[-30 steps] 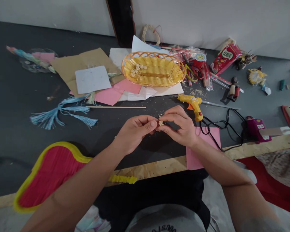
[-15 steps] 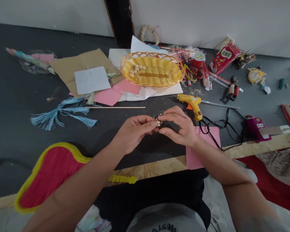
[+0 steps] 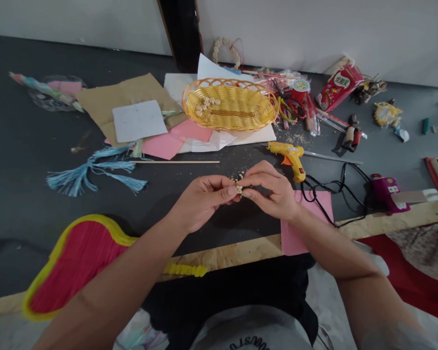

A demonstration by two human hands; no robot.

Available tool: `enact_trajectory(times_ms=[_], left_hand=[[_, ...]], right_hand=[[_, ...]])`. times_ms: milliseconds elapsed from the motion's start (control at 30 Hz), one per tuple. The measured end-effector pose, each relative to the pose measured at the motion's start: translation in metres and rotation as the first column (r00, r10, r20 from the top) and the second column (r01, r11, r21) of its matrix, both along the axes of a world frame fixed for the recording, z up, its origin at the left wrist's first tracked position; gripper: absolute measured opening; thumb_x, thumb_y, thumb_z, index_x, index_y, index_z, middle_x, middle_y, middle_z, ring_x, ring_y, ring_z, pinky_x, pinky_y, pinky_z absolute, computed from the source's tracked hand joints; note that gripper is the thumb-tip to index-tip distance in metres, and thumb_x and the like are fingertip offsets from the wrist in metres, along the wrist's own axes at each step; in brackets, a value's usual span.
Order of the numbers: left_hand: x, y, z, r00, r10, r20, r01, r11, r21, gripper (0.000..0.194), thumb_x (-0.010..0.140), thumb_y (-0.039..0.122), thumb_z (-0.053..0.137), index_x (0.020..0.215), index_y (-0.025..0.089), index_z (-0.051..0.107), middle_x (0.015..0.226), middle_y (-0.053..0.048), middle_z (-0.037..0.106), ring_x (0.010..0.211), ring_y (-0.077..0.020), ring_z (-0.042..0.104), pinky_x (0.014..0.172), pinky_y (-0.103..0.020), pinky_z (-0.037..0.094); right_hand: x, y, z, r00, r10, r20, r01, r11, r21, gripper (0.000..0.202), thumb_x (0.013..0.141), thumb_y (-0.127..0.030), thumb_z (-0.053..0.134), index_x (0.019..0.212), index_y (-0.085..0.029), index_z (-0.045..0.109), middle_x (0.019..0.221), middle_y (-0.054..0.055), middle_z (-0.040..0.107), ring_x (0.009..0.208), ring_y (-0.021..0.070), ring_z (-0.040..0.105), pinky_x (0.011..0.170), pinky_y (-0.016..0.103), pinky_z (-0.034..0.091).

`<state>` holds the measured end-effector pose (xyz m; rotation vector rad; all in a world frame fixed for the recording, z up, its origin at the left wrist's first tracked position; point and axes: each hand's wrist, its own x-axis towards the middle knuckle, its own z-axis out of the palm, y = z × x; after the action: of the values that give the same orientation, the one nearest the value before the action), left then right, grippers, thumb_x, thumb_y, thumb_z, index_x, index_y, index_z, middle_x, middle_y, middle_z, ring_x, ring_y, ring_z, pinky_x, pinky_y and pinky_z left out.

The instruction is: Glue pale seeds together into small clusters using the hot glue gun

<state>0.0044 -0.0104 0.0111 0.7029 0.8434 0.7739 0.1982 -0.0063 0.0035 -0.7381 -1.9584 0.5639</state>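
Between my hands is a small cream-coloured knobbly cluster (image 3: pixel 239 189), too small to name for sure. My left hand (image 3: pixel 206 198) pinches it between thumb and fingers. From the other side my right hand (image 3: pixel 268 190) closes its thumb and fingertips on the same piece. Pale crumbs lie on the dark table (image 3: pixel 219 221) just beyond my fingertips. Behind the hands, a yellow wicker basket (image 3: pixel 237 104) holds similar cream pieces (image 3: pixel 209 104) at its left end. A yellow glue gun (image 3: pixel 290 156) lies on its side close to my right hand.
A thin wooden stick (image 3: pixel 178 162) and a blue tassel (image 3: pixel 95 172) lie to the left. A red heart-shaped piece with yellow edging (image 3: pixel 83 262) overhangs the front edge. The black cord (image 3: pixel 328 194) runs right across pink paper (image 3: pixel 288 233) to a purple power strip (image 3: pixel 389 192).
My right thumb and fingers have come in closer and now touch the small cream cluster. My left hand has hardly moved.
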Motion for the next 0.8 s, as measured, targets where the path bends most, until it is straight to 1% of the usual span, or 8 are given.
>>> enact_trajectory(times_ms=[400, 533, 633, 800], left_hand=[[0.0006, -0.0007, 0.0002, 1.0, -0.001, -0.02, 0.001, 1.0, 0.008, 0.029, 0.057, 0.038, 0.092, 0.064, 0.015, 0.075, 0.061, -0.001, 0.069, 0.059, -0.007, 0.06, 0.058, -0.016, 0.046], [0.001, -0.0008, -0.0009, 0.999, 0.037, -0.025, -0.037, 0.999, -0.003, 0.028, 0.056, 0.036, 0.093, 0.068, 0.015, 0.077, 0.065, -0.001, 0.07, 0.061, -0.0074, 0.06, 0.06, -0.017, 0.046], [0.0012, -0.0006, -0.0006, 0.999, 0.05, -0.007, -0.05, 0.998, -0.024, 0.03, 0.056, 0.036, 0.093, 0.07, 0.015, 0.078, 0.066, -0.002, 0.071, 0.063, -0.0091, 0.062, 0.06, -0.018, 0.047], [0.001, -0.0004, -0.0002, 0.999, 0.049, 0.019, -0.048, 0.999, -0.021, 0.03, 0.06, 0.037, 0.091, 0.075, 0.014, 0.079, 0.069, -0.006, 0.074, 0.064, -0.0107, 0.063, 0.061, -0.02, 0.048]], right_hand=[[-0.0002, 0.0003, 0.0001, 1.0, 0.015, 0.003, -0.015, 1.0, 0.014, 0.009, 0.091, -0.023, 0.065, 0.099, -0.02, 0.07, 0.09, 0.006, 0.07, 0.088, 0.0168, 0.066, 0.08, 0.034, 0.055], [0.0002, 0.0003, 0.0011, 1.0, -0.004, 0.017, 0.003, 0.999, 0.041, 0.009, 0.091, -0.022, 0.065, 0.099, -0.02, 0.07, 0.091, 0.007, 0.07, 0.088, 0.0168, 0.066, 0.078, 0.033, 0.055], [0.001, 0.0005, 0.001, 1.0, -0.014, 0.026, 0.012, 0.999, 0.048, 0.01, 0.091, -0.022, 0.065, 0.1, -0.02, 0.07, 0.091, 0.007, 0.069, 0.088, 0.0172, 0.066, 0.078, 0.034, 0.055], [0.0024, 0.0007, 0.0003, 1.0, -0.023, 0.022, 0.022, 0.999, 0.036, 0.011, 0.09, -0.021, 0.066, 0.1, -0.02, 0.069, 0.091, 0.007, 0.068, 0.088, 0.0175, 0.066, 0.078, 0.033, 0.055]])
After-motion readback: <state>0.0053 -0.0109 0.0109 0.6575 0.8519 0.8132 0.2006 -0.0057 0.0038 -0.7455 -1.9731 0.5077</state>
